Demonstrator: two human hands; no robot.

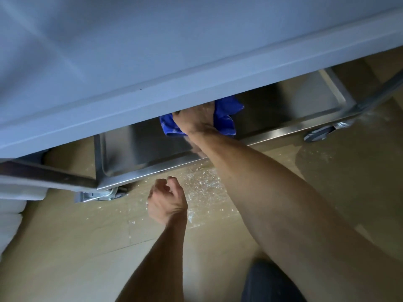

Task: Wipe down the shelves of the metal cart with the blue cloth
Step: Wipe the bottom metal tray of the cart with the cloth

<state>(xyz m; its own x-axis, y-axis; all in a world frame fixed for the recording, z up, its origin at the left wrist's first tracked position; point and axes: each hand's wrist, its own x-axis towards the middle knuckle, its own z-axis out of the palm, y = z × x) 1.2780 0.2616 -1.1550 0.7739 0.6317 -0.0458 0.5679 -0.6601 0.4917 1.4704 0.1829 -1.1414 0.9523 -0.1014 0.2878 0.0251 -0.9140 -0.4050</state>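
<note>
I look straight down over the metal cart. Its top shelf (152, 51) fills the upper half of the view and hides most of the lower shelf (139, 149). My right hand (194, 120) reaches under the top shelf and presses the crumpled blue cloth (226, 118) onto the lower shelf near its front rim; the fingertips are hidden under the top shelf. My left hand (168, 200) hangs free in front of the cart, above the floor, its fingers curled loosely with nothing in them.
Cart legs and caster wheels stand at the front left (104, 196) and at the right (320, 132). White specks lie scattered on the tan floor (202, 192) in front of the cart. Something white (13, 212) sits at the left edge. My dark trouser knee (270, 282) shows at the bottom.
</note>
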